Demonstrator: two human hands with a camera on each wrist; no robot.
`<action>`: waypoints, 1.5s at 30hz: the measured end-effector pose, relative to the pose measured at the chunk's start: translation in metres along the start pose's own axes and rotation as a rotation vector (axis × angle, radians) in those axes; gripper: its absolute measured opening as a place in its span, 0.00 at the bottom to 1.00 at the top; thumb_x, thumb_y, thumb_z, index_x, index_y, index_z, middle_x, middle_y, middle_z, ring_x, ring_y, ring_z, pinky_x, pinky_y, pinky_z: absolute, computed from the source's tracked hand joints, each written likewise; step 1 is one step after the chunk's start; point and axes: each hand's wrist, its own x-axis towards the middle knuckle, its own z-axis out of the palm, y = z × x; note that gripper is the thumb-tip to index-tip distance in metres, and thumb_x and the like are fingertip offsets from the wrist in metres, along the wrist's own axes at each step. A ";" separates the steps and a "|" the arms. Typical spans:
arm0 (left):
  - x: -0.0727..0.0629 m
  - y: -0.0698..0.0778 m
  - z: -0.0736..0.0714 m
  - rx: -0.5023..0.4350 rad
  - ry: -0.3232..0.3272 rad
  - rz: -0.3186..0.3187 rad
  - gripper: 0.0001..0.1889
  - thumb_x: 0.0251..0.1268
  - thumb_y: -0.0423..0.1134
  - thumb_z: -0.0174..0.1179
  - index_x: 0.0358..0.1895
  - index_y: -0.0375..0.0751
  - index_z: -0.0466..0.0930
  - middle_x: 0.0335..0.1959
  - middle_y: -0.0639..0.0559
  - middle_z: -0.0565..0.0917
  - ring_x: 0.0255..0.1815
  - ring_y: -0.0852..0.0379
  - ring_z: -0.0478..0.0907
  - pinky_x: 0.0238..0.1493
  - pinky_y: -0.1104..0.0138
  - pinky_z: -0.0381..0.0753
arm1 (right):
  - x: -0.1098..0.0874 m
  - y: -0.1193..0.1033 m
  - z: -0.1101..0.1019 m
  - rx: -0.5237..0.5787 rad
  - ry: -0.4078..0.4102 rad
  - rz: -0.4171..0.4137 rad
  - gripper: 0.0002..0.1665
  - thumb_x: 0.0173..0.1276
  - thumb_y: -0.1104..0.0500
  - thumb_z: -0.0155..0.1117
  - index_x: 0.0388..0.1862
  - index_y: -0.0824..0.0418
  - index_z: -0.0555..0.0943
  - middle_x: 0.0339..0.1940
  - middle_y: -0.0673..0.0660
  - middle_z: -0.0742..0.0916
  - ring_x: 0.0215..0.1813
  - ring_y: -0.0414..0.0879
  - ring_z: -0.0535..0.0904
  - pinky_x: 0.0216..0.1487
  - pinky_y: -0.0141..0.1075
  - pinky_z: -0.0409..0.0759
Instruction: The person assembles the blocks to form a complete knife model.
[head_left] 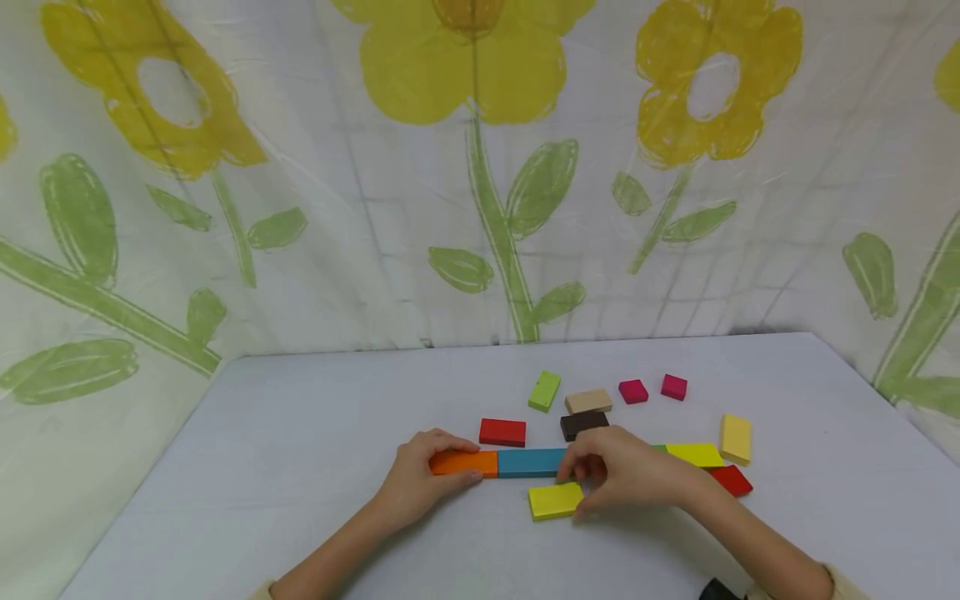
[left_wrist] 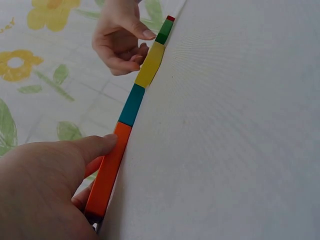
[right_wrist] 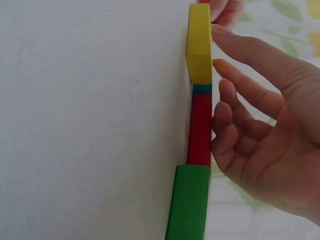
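In the head view, my left hand (head_left: 420,475) holds the orange block (head_left: 468,464) at the left end of a row, thumb on the near side and fingers on the far side. The blue block (head_left: 532,462) lies end to end with it. My right hand (head_left: 615,467) is over the right end of a yellow block (head_left: 555,502), which lies just in front of the row. In the right wrist view, the thumb and forefinger are apart, their tips right at that yellow block's top edge. A red block (right_wrist: 201,130) and a green block (right_wrist: 189,200) continue the row under this hand.
Another yellow block (head_left: 696,455) ends the row, near a red block (head_left: 731,481) and a pale yellow block (head_left: 737,439). Behind the row lie red (head_left: 502,432), dark brown (head_left: 583,425), tan (head_left: 588,401), lime (head_left: 544,391) and two crimson blocks (head_left: 633,392). A flowered curtain hangs behind the table.
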 end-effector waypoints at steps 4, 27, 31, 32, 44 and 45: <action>0.000 0.000 0.000 0.000 -0.005 -0.001 0.14 0.64 0.43 0.76 0.52 0.52 0.91 0.51 0.57 0.87 0.58 0.53 0.76 0.57 0.59 0.78 | 0.000 0.001 0.001 0.005 0.000 0.012 0.13 0.60 0.55 0.84 0.41 0.53 0.88 0.31 0.47 0.83 0.32 0.37 0.75 0.33 0.26 0.73; 0.001 0.000 0.000 0.016 -0.001 0.002 0.14 0.64 0.44 0.76 0.52 0.52 0.91 0.50 0.57 0.87 0.57 0.53 0.77 0.56 0.59 0.78 | 0.005 0.001 0.005 -0.022 0.060 0.068 0.14 0.61 0.55 0.83 0.41 0.53 0.86 0.28 0.47 0.81 0.32 0.40 0.76 0.32 0.28 0.75; 0.001 0.000 0.000 0.024 -0.001 -0.001 0.14 0.64 0.44 0.76 0.52 0.52 0.91 0.50 0.58 0.87 0.57 0.53 0.77 0.57 0.58 0.77 | 0.006 0.002 0.005 -0.028 0.066 0.066 0.14 0.61 0.55 0.83 0.40 0.53 0.85 0.27 0.46 0.81 0.32 0.40 0.76 0.32 0.28 0.75; 0.001 0.000 0.000 0.025 0.000 0.000 0.14 0.64 0.44 0.76 0.52 0.52 0.91 0.50 0.58 0.88 0.57 0.53 0.77 0.57 0.58 0.77 | 0.006 0.002 0.005 -0.029 0.067 0.066 0.14 0.61 0.55 0.83 0.40 0.53 0.85 0.27 0.46 0.81 0.32 0.40 0.76 0.32 0.28 0.75; 0.001 0.001 0.000 0.023 -0.003 -0.015 0.14 0.64 0.44 0.76 0.52 0.53 0.91 0.50 0.57 0.87 0.57 0.53 0.76 0.57 0.57 0.76 | 0.005 0.002 0.007 -0.021 0.072 0.082 0.13 0.62 0.55 0.82 0.36 0.52 0.83 0.28 0.47 0.81 0.34 0.41 0.77 0.34 0.28 0.77; 0.001 0.001 0.000 0.027 -0.003 -0.015 0.14 0.64 0.44 0.76 0.52 0.53 0.91 0.50 0.57 0.87 0.57 0.53 0.76 0.57 0.57 0.76 | 0.005 0.002 0.007 -0.022 0.073 0.083 0.13 0.62 0.55 0.82 0.37 0.52 0.83 0.28 0.47 0.81 0.34 0.41 0.77 0.34 0.28 0.77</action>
